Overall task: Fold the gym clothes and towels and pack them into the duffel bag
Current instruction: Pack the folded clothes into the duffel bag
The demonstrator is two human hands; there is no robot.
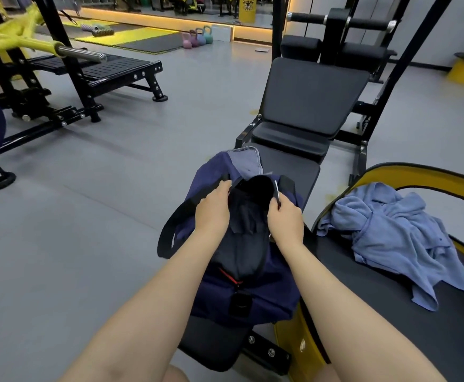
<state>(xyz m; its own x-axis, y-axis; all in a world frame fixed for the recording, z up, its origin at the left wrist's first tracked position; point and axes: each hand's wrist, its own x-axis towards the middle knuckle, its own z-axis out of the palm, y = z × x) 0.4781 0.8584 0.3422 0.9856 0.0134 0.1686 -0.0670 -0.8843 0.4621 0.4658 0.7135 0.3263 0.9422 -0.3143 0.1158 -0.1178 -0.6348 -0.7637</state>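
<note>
Navy canvas makes up the duffel bag (252, 288), which lies on a black padded bench (294, 166) directly beneath both forearms, its mouth spread between the two hands. The left hand (214, 208) curls its fingers over the near-left rim of the opening, beside a black strap that loops away to its left. The right hand (286, 219) pinches the opposite rim, with a thin white strip, perhaps a zip pull or tag, standing up just beyond its fingertips. Between the hands sits a dark garment (248, 216), already inside the bag; whether it is neatly folded cannot be told. Just beyond the hands, a grey-blue towel or cloth (246, 161) drapes over the bag's far end. Well to the right of the right hand, a light blue garment (396, 232) lies crumpled on a black and yellow mat (429, 177). By my judgement, packing is under way: one piece is in, one crumpled piece wants folding next, which calls for releasing the rim and reaching right. Counted: one bag, one dark garment, one grey-blue cloth, one light blue garment.
</note>
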